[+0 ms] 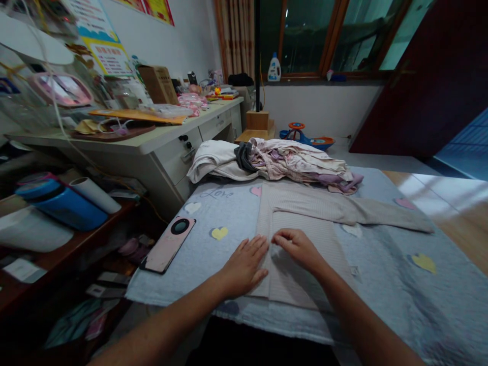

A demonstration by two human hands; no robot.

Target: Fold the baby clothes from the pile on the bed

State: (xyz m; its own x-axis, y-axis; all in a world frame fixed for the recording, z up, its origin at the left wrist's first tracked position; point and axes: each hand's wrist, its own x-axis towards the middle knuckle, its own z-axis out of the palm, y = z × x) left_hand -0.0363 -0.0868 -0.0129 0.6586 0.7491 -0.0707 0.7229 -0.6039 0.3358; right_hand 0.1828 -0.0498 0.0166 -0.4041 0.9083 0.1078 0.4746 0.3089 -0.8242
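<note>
A pale beige ribbed long-sleeved top (305, 274) lies spread on the bed, its one visible sleeve (389, 216) stretched out to the right. Along its left side a strip is folded over, with the edge running towards me. My left hand (246, 267) rests flat on that strip, fingers together and stretched out. Just right of the edge, my right hand (295, 246) has its fingers curled in a pinch on the top's fabric; the fingertips are partly hidden. A small label (354, 271) shows near the top's right side.
A pink phone (170, 244) lies at the left of the blue bedcover (224, 262). Heaped clothes (290, 157) lie behind the top. Left stands a cluttered desk (148, 145), above a low shelf with a blue bottle (63, 203). A ride-on toy (305, 137) stands beyond the bed.
</note>
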